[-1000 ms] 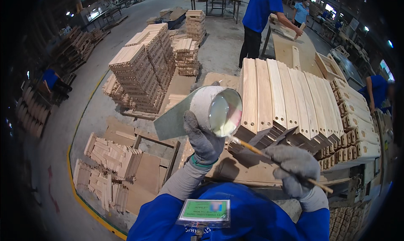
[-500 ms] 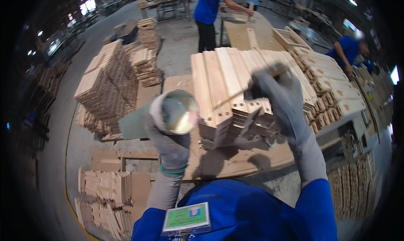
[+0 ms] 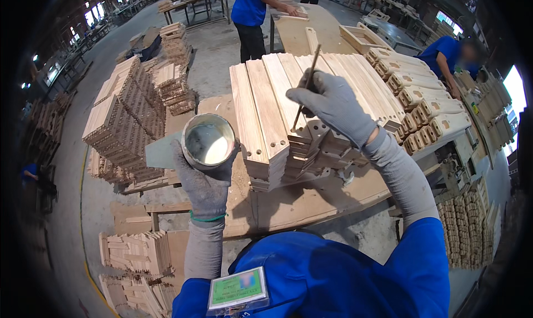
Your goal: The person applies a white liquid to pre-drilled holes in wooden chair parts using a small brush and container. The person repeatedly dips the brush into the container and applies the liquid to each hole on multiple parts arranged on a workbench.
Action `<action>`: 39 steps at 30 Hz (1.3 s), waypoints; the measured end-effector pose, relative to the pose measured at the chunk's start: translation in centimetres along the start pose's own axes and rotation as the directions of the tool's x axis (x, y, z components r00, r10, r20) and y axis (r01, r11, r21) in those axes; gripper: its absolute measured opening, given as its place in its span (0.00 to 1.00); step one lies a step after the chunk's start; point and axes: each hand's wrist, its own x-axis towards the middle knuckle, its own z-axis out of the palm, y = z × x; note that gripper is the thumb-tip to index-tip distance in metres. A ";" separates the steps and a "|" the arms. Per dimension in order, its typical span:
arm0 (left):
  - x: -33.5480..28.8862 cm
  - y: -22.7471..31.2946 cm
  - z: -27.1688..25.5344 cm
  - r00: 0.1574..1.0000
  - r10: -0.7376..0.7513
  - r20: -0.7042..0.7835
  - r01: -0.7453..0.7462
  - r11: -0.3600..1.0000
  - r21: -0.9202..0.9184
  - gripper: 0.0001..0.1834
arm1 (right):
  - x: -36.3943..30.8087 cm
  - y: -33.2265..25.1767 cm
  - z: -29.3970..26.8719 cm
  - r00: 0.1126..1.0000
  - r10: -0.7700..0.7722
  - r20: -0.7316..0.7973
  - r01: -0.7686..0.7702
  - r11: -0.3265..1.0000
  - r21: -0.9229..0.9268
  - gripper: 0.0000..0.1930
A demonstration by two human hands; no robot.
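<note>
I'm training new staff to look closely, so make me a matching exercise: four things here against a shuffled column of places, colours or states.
Column one:
1. Cup
2. Stick
3. Badge
4. Boards

Column two:
A. Green and white, on blue cloth
B. Stacked, with holes at near ends
C. In the right hand
D. In the left hand

Pairs: 1-D, 2-C, 3-A, 4-B.
</note>
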 end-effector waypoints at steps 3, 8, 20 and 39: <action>0.0 0.0 -0.2 0.999 0.021 -0.037 -0.020 1.000 0.004 0.27 | 0.1 -1.2 -1.6 0.998 0.004 -0.057 -0.007 0.999 -0.049 0.16; 0.0 -0.1 -0.1 0.998 0.010 -0.069 -0.011 1.000 -0.011 0.29 | -0.3 -0.2 -1.1 0.997 -0.079 0.014 0.080 0.994 -0.073 0.18; 0.1 0.1 -0.1 0.998 -0.006 -0.057 0.004 1.000 -0.027 0.28 | 0.1 -0.4 0.1 0.993 -0.113 0.027 0.116 0.985 -0.127 0.19; 0.1 -6.0 5.2 1.000 -0.007 0.028 0.004 0.995 0.101 0.29 | -6.7 -5.2 -5.7 0.994 0.107 -0.023 -0.060 0.713 0.699 0.07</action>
